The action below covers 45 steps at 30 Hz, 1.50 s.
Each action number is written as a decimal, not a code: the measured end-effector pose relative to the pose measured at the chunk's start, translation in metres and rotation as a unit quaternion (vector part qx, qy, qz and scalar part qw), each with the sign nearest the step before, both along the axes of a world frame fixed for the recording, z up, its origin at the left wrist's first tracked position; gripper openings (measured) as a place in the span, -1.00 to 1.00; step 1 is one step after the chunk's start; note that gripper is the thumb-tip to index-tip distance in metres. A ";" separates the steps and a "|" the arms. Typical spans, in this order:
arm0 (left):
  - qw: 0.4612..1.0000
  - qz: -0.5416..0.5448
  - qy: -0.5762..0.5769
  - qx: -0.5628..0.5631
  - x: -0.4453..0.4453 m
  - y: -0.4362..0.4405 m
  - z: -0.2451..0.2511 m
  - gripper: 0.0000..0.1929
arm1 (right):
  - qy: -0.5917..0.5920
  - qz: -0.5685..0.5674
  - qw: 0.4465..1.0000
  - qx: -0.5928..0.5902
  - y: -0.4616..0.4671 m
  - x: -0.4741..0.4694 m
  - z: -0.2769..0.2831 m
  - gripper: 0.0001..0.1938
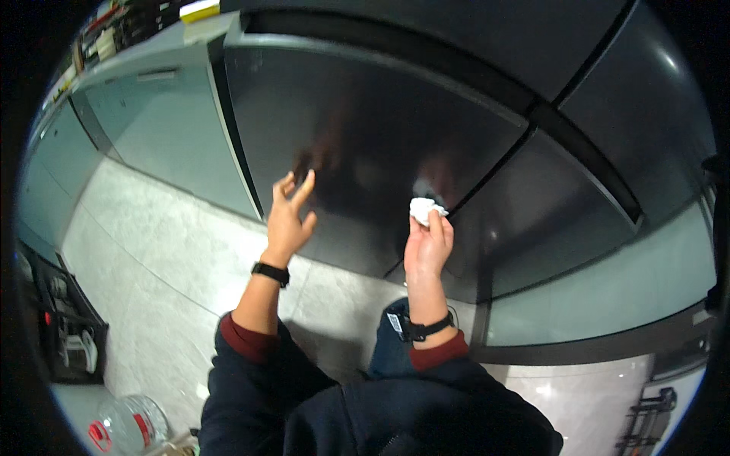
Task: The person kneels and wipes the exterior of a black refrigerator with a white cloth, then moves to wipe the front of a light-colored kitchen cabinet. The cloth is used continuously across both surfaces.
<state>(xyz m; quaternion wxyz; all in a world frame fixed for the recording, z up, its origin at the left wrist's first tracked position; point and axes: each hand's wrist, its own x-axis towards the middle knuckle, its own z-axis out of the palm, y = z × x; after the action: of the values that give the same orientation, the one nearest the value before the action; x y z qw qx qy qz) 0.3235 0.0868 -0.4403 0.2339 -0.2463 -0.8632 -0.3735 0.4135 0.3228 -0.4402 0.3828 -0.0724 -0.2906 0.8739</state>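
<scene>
Between the fingers of my right hand (pixel 429 242) is a crumpled white tissue or cloth (pixel 425 211), held close to a glossy dark door panel (pixel 365 125). Whether the white wad touches the panel, I cannot tell. My left hand (pixel 290 219) is raised at the panel's lower left, its fingers spread and nothing in it. The fingertips look near the surface, where dark reflections show; contact is unclear. A long recessed handle channel (pixel 388 37) curves along the panel's top edge. Black bands circle both wrists.
Pale glass-like cabinet fronts (pixel 165 125) stand at the left. A large clear plastic bottle (pixel 134 424) with a red cap lies on the tiled floor (pixel 154 273), lower left, below a black rack of shoes (pixel 68 336). A glass panel (pixel 604 302) with a dark frame stands at the right.
</scene>
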 end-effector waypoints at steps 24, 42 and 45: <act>0.989 0.007 -0.079 0.126 0.015 -0.076 0.069 -0.53 | -0.210 -0.313 0.462 0.803 0.091 0.032 0.205 -0.79; 0.964 0.174 -0.171 0.109 0.088 -0.283 0.364 -0.70 | -0.406 0.213 0.794 0.399 -0.087 -0.085 0.309 -0.76; 0.942 0.161 -0.263 0.135 0.088 -0.293 0.398 -0.73 | -0.357 0.416 0.789 0.277 -0.151 -0.109 0.350 -0.73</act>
<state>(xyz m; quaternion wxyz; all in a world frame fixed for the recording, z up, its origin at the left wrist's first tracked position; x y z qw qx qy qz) 0.4113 -0.2057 -0.0420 0.0865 0.0367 -0.8634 -0.4958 0.3040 0.1719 -0.0899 -0.1455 -0.1418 -0.6377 0.7430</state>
